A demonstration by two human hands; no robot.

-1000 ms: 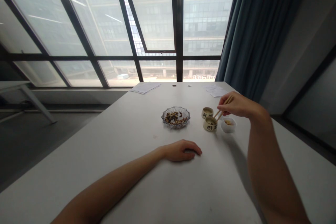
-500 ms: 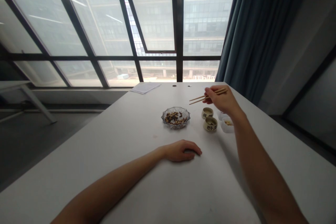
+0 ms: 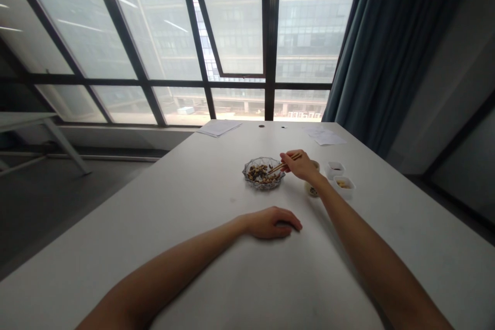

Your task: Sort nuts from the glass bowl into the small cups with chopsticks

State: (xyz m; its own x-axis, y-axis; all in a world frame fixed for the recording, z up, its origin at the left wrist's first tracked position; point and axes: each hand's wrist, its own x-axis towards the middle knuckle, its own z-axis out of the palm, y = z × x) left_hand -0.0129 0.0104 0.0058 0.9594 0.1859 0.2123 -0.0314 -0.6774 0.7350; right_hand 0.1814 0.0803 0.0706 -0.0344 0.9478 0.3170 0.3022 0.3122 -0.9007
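Right hand (image 3: 298,164) holding chopsticks (image 3: 276,168), partly blocking cups (image 3: 311,190); tubs (image 3: 344,192) beside

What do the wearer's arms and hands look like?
The left hand and right hand are ungloved. The left forearm and right forearm are bare, with no sleeves, watch, bracelet or markings visible. Rings would be hard to make out.

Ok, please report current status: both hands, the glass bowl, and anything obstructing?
Right hand holds chopsticks, tips over glass bowl. Left hand rests on table. Bowl holds small brownish pieces. Right wrist partly hides two cups.
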